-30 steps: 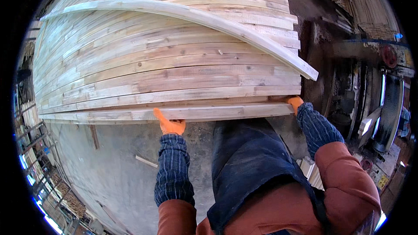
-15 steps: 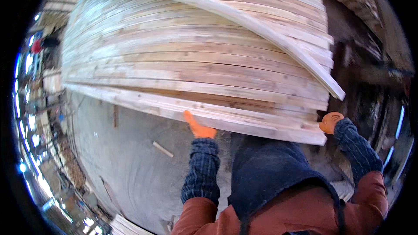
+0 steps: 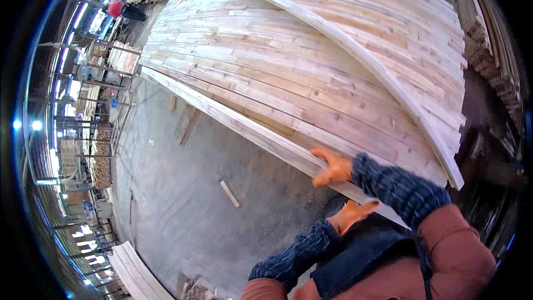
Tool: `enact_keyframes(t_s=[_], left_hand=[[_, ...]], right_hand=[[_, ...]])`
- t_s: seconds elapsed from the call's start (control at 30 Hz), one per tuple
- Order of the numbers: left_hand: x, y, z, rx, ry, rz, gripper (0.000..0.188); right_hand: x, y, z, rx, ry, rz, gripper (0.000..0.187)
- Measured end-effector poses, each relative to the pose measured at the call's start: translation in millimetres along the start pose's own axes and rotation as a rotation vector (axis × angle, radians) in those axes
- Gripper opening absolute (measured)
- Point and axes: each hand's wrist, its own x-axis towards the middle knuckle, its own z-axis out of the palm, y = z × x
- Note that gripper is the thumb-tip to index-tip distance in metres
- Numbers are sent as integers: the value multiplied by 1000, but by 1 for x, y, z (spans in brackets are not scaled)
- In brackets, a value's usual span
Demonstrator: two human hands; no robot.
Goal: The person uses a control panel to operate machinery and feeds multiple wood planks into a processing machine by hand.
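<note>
A long pale wooden board (image 3: 244,124) runs from the far left to my body, along the near edge of a broad layer of boards (image 3: 288,61). Its far part stands slightly apart from that layer. My right hand (image 3: 334,169), in an orange glove, reaches across from the right and grips the board near its close end, thumb and fingers spread around it. Just below, my left hand (image 3: 350,216), also gloved in orange, rests at the board's outer side with its fingers stretched out. Whether it bears any weight cannot be seen.
Another long board (image 3: 355,50) lies diagonally across the layer. A small wood strip (image 3: 229,194) lies on the grey floor (image 3: 183,200). More stacked boards (image 3: 139,271) stand at lower left and lumber (image 3: 483,33) at far right. A person in red (image 3: 115,9) is at far left.
My view has turned, so the boards now slant down to the right. My right hand has moved from beyond the board's end onto the board; my left hand has come close to it.
</note>
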Motion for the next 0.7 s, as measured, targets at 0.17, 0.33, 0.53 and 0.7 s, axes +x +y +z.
enact_keyframes(t_s=[0.17,0.33,0.53,0.7], left_hand=[[-42,73,-23,537,-8,268,44],[-59,183,-88,1893,344,617,80],[-26,220,-168,2127,-79,74,105],[-5,149,-125,2206,-91,288,85]], right_hand=[[-112,73,-37,22,66,90,111],[-286,110,-48,-213,177,196,115],[-437,95,-24,-522,304,426,113],[-501,156,13,-805,412,540,118]])
